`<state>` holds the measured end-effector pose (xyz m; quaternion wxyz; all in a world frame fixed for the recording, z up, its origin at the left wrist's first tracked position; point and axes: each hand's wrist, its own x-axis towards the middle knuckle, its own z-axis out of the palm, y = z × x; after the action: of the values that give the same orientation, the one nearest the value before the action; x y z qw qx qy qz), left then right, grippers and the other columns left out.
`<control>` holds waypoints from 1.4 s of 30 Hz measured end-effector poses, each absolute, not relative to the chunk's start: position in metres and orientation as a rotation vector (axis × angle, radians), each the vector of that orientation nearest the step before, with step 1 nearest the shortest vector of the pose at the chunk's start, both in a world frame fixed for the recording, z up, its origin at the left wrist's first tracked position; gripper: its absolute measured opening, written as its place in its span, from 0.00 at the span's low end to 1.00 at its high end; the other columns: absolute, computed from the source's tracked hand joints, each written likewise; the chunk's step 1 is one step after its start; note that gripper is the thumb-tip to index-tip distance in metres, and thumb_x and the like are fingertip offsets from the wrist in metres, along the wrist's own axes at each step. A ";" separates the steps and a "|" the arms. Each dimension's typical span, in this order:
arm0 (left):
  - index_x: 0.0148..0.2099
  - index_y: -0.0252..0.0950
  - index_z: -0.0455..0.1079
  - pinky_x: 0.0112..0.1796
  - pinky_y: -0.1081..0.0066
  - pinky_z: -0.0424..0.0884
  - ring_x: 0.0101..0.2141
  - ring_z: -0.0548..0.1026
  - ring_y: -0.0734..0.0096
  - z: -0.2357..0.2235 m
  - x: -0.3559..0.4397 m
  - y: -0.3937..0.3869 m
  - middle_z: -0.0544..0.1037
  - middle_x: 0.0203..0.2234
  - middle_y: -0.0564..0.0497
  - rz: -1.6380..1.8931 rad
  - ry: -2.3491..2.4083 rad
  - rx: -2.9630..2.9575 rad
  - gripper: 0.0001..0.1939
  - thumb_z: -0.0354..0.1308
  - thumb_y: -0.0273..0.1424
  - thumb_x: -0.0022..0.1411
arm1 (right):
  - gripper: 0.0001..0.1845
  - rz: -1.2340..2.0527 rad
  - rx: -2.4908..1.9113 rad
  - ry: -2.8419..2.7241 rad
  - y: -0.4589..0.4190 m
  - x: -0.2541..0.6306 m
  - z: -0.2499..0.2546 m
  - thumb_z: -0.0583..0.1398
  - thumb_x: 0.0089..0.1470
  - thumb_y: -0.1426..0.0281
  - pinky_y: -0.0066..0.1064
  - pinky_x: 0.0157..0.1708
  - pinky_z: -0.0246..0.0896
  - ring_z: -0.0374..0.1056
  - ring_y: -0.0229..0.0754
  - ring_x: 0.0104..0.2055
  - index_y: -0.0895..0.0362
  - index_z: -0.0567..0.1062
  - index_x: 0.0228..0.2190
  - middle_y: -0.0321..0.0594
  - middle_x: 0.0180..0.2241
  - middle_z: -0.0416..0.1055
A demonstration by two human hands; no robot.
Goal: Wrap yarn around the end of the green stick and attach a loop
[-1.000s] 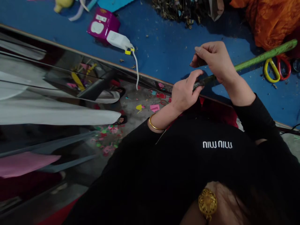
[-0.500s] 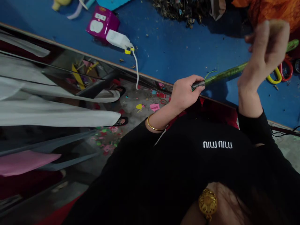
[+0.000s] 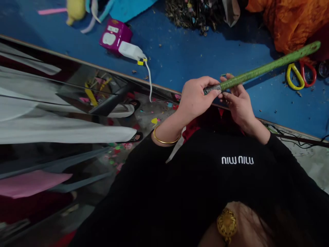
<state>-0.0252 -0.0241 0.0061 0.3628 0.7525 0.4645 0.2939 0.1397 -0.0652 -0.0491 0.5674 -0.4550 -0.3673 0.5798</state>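
A long green stick (image 3: 276,65) slants up to the right over the blue table, its lower end wrapped in something dark. My left hand (image 3: 196,94) is closed around that dark end, thumb lying along it. Just beyond it, my right hand (image 3: 241,103) has its fingers curled at the underside and far side of the stick, thumb and fingertips drawn together. Whether they grip the stick itself or a thin strand on it I cannot tell. A small greenish bit shows by the right fingertips.
On the blue table (image 3: 180,58) lie a purple socket block (image 3: 115,36) with a white plug (image 3: 132,50), a dark shredded heap (image 3: 196,15), orange fabric (image 3: 299,20) and scissors with yellow and red handles (image 3: 295,77). Scraps litter the floor at left, near a person's white trouser leg (image 3: 77,132).
My right hand has come down and left from high along the stick to beside my left hand. The stick's far part is now uncovered. My left hand keeps its hold.
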 end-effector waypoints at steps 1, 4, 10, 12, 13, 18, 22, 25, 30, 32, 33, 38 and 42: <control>0.45 0.35 0.80 0.48 0.64 0.77 0.41 0.82 0.64 0.007 -0.025 -0.024 0.85 0.40 0.48 0.755 1.193 1.935 0.10 0.61 0.27 0.62 | 0.20 1.401 -1.059 -0.849 -0.063 0.138 -0.048 0.69 0.53 0.65 0.26 0.38 0.75 0.74 0.32 0.37 0.48 0.72 0.47 0.35 0.49 0.76; 0.45 0.35 0.80 0.48 0.64 0.77 0.41 0.82 0.64 0.007 -0.025 -0.023 0.85 0.40 0.48 0.750 1.202 1.934 0.10 0.62 0.27 0.61 | 0.14 1.536 -1.045 -0.839 -0.063 0.133 -0.044 0.68 0.54 0.65 0.25 0.37 0.72 0.72 0.31 0.33 0.52 0.73 0.41 0.33 0.37 0.76; 0.45 0.35 0.80 0.49 0.63 0.77 0.42 0.82 0.63 0.004 -0.026 -0.021 0.86 0.41 0.48 0.706 1.221 1.938 0.11 0.62 0.29 0.61 | 0.15 1.424 -1.220 -1.152 -0.086 0.138 -0.034 0.60 0.65 0.59 0.26 0.24 0.57 0.58 0.30 0.21 0.55 0.71 0.30 0.29 0.21 0.63; 0.45 0.35 0.80 0.49 0.63 0.77 0.42 0.82 0.62 0.002 -0.026 -0.021 0.86 0.41 0.48 0.707 1.216 1.933 0.11 0.62 0.29 0.61 | 0.17 1.219 -1.322 -1.331 -0.094 0.145 -0.032 0.58 0.66 0.59 0.29 0.28 0.58 0.58 0.33 0.23 0.55 0.72 0.28 0.31 0.21 0.62; 0.45 0.35 0.80 0.49 0.64 0.77 0.42 0.82 0.62 0.001 -0.027 -0.021 0.86 0.41 0.48 0.713 1.213 1.930 0.11 0.62 0.29 0.61 | 0.17 1.064 -1.358 -1.416 -0.097 0.150 -0.031 0.59 0.66 0.59 0.31 0.32 0.61 0.60 0.35 0.26 0.55 0.74 0.28 0.33 0.22 0.64; 0.45 0.36 0.79 0.48 0.65 0.77 0.42 0.82 0.64 -0.011 -0.028 -0.019 0.86 0.41 0.47 0.731 1.200 1.922 0.10 0.62 0.30 0.62 | 0.18 0.713 -1.202 -1.559 -0.097 0.163 -0.023 0.63 0.61 0.54 0.48 0.59 0.64 0.71 0.48 0.49 0.51 0.78 0.26 0.42 0.39 0.75; 0.46 0.35 0.78 0.48 0.67 0.76 0.42 0.81 0.65 -0.018 -0.029 -0.018 0.86 0.41 0.48 0.726 1.194 1.930 0.11 0.59 0.28 0.61 | 0.23 1.109 -0.880 -1.320 -0.084 0.148 -0.025 0.57 0.66 0.48 0.47 0.55 0.70 0.75 0.44 0.41 0.51 0.75 0.28 0.39 0.31 0.73; 0.46 0.35 0.78 0.49 0.67 0.75 0.43 0.81 0.65 -0.017 -0.030 -0.017 0.85 0.42 0.48 0.705 1.193 1.940 0.12 0.59 0.27 0.60 | 0.24 1.131 -0.826 -1.120 -0.075 0.135 -0.033 0.57 0.65 0.46 0.43 0.46 0.74 0.68 0.39 0.27 0.51 0.70 0.28 0.32 0.22 0.62; 0.50 0.35 0.78 0.49 0.65 0.76 0.44 0.81 0.62 -0.009 -0.031 -0.020 0.85 0.43 0.47 0.578 1.118 1.971 0.16 0.62 0.29 0.59 | 0.27 1.084 -0.936 -0.997 -0.074 0.131 -0.045 0.59 0.63 0.44 0.32 0.27 0.63 0.47 0.34 0.19 0.51 0.64 0.26 0.28 0.19 0.48; 0.51 0.36 0.79 0.50 0.63 0.76 0.45 0.82 0.59 -0.009 -0.031 -0.022 0.85 0.44 0.47 0.546 1.139 2.009 0.17 0.62 0.29 0.60 | 0.26 1.104 -0.928 -0.985 -0.077 0.131 -0.046 0.60 0.63 0.46 0.30 0.24 0.56 0.45 0.33 0.20 0.52 0.64 0.26 0.29 0.20 0.49; 0.51 0.36 0.79 0.50 0.62 0.76 0.46 0.82 0.58 -0.010 -0.030 -0.023 0.86 0.45 0.47 0.549 1.166 2.031 0.17 0.61 0.29 0.60 | 0.25 1.116 -0.933 -0.993 -0.078 0.131 -0.046 0.60 0.63 0.47 0.30 0.24 0.54 0.46 0.34 0.21 0.52 0.64 0.26 0.30 0.21 0.51; 0.52 0.41 0.80 0.52 0.63 0.75 0.50 0.81 0.56 -0.019 -0.028 -0.030 0.85 0.49 0.48 0.627 1.275 2.109 0.16 0.60 0.31 0.64 | 0.27 1.089 -1.004 -1.047 -0.087 0.129 -0.043 0.59 0.63 0.45 0.31 0.27 0.55 0.51 0.35 0.24 0.53 0.65 0.25 0.32 0.22 0.54; 0.53 0.41 0.80 0.53 0.64 0.74 0.50 0.81 0.57 -0.028 -0.025 -0.032 0.85 0.49 0.47 0.659 1.277 2.121 0.14 0.61 0.33 0.66 | 0.25 1.043 -0.978 -1.062 -0.095 0.128 -0.044 0.59 0.66 0.49 0.31 0.30 0.57 0.53 0.34 0.24 0.53 0.67 0.25 0.31 0.22 0.57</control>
<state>-0.0248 -0.0322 -0.0277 0.2855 0.7934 0.4777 0.2464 0.1279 -0.0948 -0.0435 0.6289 -0.4268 -0.4637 0.4552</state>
